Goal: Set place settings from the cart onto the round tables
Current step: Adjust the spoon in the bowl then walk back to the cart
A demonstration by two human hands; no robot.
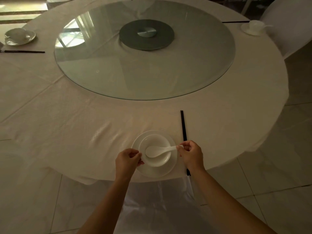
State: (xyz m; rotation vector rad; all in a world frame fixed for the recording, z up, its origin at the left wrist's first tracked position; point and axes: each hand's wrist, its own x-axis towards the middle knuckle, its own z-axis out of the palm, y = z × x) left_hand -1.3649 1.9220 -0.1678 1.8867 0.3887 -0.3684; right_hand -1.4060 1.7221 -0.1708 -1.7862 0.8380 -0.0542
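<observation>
Now the left hand (128, 159) pinches the bowl (156, 150) rim, steadying it on the plate (166, 171) near the table (67, 115) edge, while the right hand (191, 153) pinches the spoon (160, 150) handle, probably to square it beside the chopsticks (183, 125).

Dim, warm-toned view: daylight from upper left reflected as window glare on the glass turntable (144, 48), soft sheen on the tablecloth (67, 115), wide-angle bending at edges, slight overall softness.
</observation>
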